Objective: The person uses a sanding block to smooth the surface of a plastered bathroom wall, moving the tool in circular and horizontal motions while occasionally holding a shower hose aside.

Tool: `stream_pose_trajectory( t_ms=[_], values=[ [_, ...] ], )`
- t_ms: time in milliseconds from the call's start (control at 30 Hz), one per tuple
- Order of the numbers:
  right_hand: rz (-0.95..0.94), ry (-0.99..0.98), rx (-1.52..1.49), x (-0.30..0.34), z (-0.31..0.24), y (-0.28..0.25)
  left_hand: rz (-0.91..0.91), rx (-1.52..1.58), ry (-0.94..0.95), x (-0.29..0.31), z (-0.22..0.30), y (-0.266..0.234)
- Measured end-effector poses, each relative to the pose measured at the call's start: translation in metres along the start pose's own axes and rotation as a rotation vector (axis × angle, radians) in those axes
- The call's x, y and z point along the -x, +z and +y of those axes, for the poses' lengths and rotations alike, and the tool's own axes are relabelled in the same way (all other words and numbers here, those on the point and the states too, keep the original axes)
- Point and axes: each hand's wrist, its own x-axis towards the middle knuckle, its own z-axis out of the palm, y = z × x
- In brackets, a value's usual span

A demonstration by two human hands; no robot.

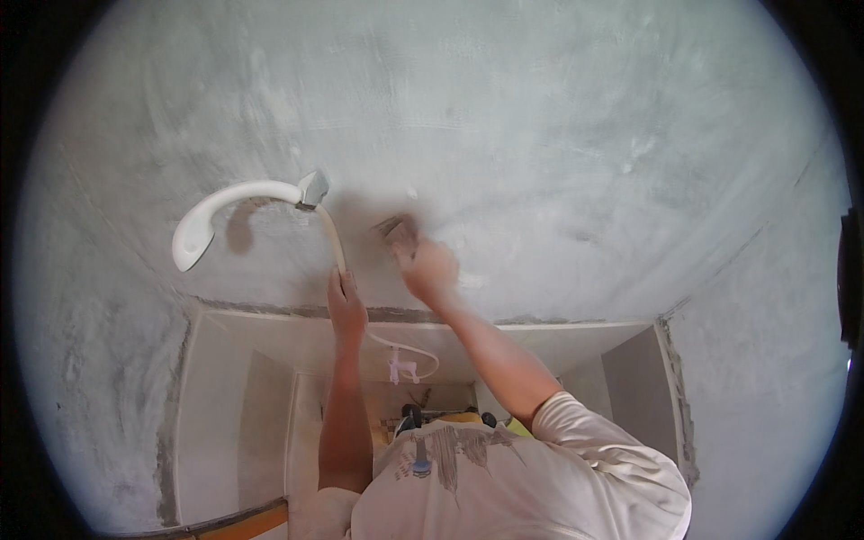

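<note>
A white shower head (pixel 232 195) with a curved neck sits in a grey wall holder (pixel 312 189) on the grey plastered wall. From the holder a pale shower hose (pixel 332 236) runs down into my left hand (pixel 346 310), whose fingers are closed round it. Below that hand the hose loops towards a pinkish tap-like fitting (pixel 401 367). To the right of the hose, my right hand (pixel 427 267) is raised to the wall, its fingers closed and partly smeared by motion. They grip what looks like a small flat scraper (pixel 389 225), its edge close to the plaster; contact is hard to judge.
Pale panels (pixel 585 335) cover the lower walls, with a rough dark seam (pixel 396 314) along their top edge. Plastered side walls (pixel 99 360) stand left and right. A dark object (pixel 850 279) shows at the right rim. An orange edge (pixel 247 524) is at lower left.
</note>
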Motion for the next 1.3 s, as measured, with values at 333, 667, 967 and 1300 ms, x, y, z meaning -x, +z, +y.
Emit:
stream_pose_trajectory(
  t_ms=[333, 667, 967, 1300],
  values=[
    [0.543, -0.115, -0.14, -0.016, 0.002, -0.025, -0.226, 0.113, -0.233, 0.003, 0.024, -0.011],
    [0.591, -0.005, -0.316, -0.023, -0.018, -0.069, -0.248, 0.0, -0.249, 0.007, 0.004, -0.036],
    [-0.12, -0.077, 0.1, -0.001, -0.001, 0.024, -0.259, 0.056, -0.142, 0.006, 0.019, -0.011],
    [0.554, -0.045, -0.482, -0.014, 0.006, -0.044, -0.24, 0.118, -0.235, 0.015, 0.007, -0.015]
  ],
)
